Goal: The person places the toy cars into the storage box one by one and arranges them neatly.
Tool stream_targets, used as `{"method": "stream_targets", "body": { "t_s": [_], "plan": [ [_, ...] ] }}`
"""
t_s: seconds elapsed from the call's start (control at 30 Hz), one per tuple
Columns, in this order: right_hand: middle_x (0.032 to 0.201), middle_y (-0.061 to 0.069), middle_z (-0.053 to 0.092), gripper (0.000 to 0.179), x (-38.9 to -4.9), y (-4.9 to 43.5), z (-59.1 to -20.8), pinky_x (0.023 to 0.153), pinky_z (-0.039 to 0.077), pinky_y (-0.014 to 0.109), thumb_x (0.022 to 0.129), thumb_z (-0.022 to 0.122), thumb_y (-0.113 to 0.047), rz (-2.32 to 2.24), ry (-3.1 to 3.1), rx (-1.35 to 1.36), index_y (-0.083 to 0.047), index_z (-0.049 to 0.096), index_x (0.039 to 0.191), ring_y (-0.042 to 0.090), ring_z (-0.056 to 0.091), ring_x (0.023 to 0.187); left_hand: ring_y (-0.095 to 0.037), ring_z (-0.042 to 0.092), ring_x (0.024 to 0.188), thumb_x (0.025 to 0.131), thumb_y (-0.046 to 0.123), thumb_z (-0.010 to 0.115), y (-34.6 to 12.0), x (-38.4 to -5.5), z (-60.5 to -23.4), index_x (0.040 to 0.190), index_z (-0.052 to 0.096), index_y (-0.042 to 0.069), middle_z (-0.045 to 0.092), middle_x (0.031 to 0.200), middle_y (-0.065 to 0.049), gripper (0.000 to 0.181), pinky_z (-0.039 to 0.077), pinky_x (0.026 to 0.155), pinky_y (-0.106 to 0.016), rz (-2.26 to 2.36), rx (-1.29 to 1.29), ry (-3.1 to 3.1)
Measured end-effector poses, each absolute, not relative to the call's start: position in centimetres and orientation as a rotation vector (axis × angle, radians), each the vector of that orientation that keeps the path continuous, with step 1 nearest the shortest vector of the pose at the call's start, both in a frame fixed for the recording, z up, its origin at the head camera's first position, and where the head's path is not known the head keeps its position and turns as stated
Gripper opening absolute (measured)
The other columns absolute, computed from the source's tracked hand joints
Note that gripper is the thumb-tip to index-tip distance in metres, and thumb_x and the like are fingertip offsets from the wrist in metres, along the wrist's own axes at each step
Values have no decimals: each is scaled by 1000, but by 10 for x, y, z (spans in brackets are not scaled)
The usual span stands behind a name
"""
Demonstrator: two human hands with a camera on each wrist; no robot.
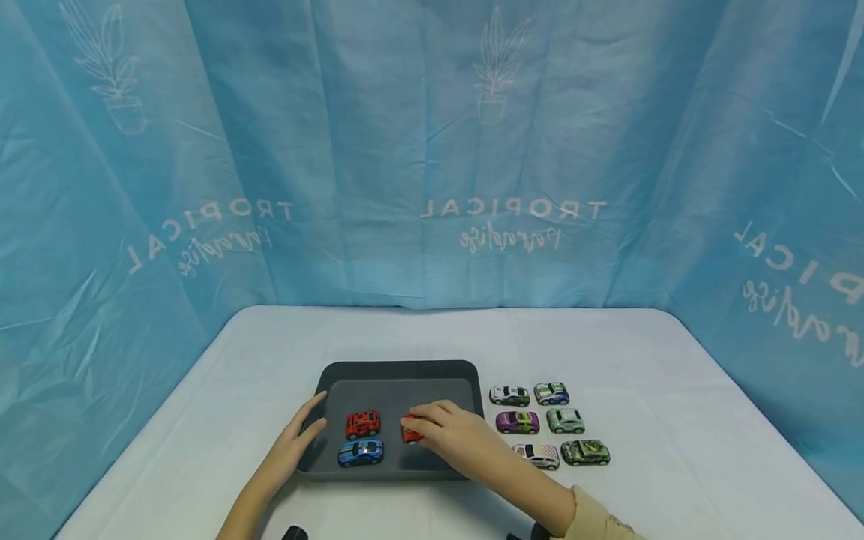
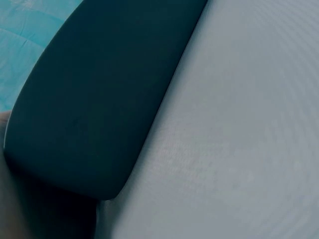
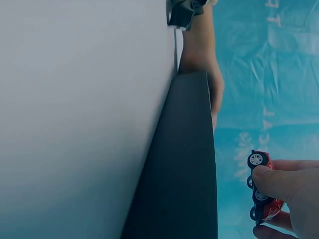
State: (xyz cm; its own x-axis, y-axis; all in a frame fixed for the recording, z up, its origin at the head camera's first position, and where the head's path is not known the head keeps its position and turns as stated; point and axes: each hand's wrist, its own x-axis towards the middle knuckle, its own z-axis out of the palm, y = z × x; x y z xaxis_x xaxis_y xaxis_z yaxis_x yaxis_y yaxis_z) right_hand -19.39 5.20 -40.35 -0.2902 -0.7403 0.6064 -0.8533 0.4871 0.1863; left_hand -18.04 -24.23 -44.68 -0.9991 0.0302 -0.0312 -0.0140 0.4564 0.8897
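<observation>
We note the right hand (image 1: pixel 448 431) pinching a red car (image 1: pixel 411 430) between thumb and fingers, over the dark tray (image 1: pixel 413 389). Left hand (image 1: pixel 286 446) at the tray's left edge, fingers extended. We see a black-spotted red car (image 1: pixel 363 424) and a blue car (image 1: pixel 361 452) inside, left; six other cars (image 1: pixel 517 422) on the white tabletop (image 1: pixel 675 435), right of the tray.

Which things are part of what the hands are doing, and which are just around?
Part of the job:
red car, pinched by the right hand
grey tray, left hand at its edge
other red car and blue car, in the tray
probably the six cars beside it

Just around:
blue curtain
white tablecloth
</observation>
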Motion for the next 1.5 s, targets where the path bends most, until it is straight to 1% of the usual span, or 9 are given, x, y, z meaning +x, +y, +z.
{"method": "stream_targets", "body": {
  "t_s": [0.27, 0.5, 0.73, 1.0, 1.13, 1.23, 1.4, 1.43, 1.5],
  "plan": [
    [112, -5, 61, 37, -207, 5, -400, 68, 52, 11, 78, 70, -22, 298, -2243, 1279, -22, 62, 114, 9, 58, 102, -44, 4, 138, 95, 38, 40, -241, -180, -446, 144, 21, 16, 10, 152, -19, 57, 6, 106, -67, 1610, -3, 2639],
    [114, -7, 61, 32, -229, -32, -406, 72, 52, 12, 83, 64, -26, 220, -2418, 1173, -25, 61, 116, 8, 59, 104, -45, 4, 138, 95, 39, 40, -240, -180, -445, 144, 21, 16, 10, 152, -19, 57, 6, 105, -68, 1598, -22, 2636],
    [111, -6, 63, 31, -245, -58, -416, 68, 51, 10, 83, 65, -23, 297, -2606, 1090, -24, 63, 114, 7, 62, 94, -45, 4, 138, 95, 40, 40, -241, -178, -446, 144, 20, 18, 9, 152, -19, 57, 7, 104, -69, 1587, -40, 2611],
    [114, -2, 62, 30, -253, -67, -416, 75, 52, 14, 86, 61, -19, 323, -2755, 1076, -20, 62, 116, 10, 62, 96, -45, 4, 138, 95, 42, 39, -241, -182, -446, 144, 20, 20, 9, 153, -18, 58, 8, 105, -69, 1559, -47, 2631],
    [115, -3, 62, 30, -254, -69, -416, 78, 52, 16, 87, 58, -19, 288, -2810, 1079, -21, 62, 116, 10, 62, 99, -45, 3, 138, 95, 43, 39, -242, -183, -444, 145, 19, 19, 9, 153, -18, 59, 7, 105, -69, 1564, -39, 2629],
    [116, -3, 62, 30, -255, -69, -417, 78, 52, 17, 87, 58, -18, 278, -2835, 1071, -22, 62, 116, 10, 61, 101, -45, 3, 138, 95, 42, 39, -242, -183, -444, 144, 20, 18, 9, 153, -18, 58, 6, 105, -68, 1581, -31, 2623],
    [117, -4, 61, 29, -254, -67, -417, 70, 52, 14, 87, 59, -18, 290, -2767, 1079, -22, 62, 116, 9, 61, 100, -45, 3, 138, 95, 40, 39, -242, -182, -446, 144, 20, 16, 9, 152, -20, 58, 6, 105, -68, 1600, -23, 2619],
    [117, -4, 61, 29, -253, -65, -415, 72, 52, 14, 87, 59, -18, 300, -2743, 1083, -22, 62, 116, 9, 61, 99, -45, 3, 138, 95, 39, 39, -241, -182, -446, 144, 20, 16, 9, 152, -20, 58, 6, 105, -68, 1598, -23, 2620],
    [118, -4, 61, 30, -252, -62, -412, 81, 52, 20, 88, 58, -19, 313, -2719, 1081, -22, 61, 118, 9, 60, 103, -45, 3, 138, 95, 40, 40, -241, -181, -444, 144, 20, 16, 9, 152, -20, 58, 6, 105, -68, 1591, -30, 2622]
  ]
}}
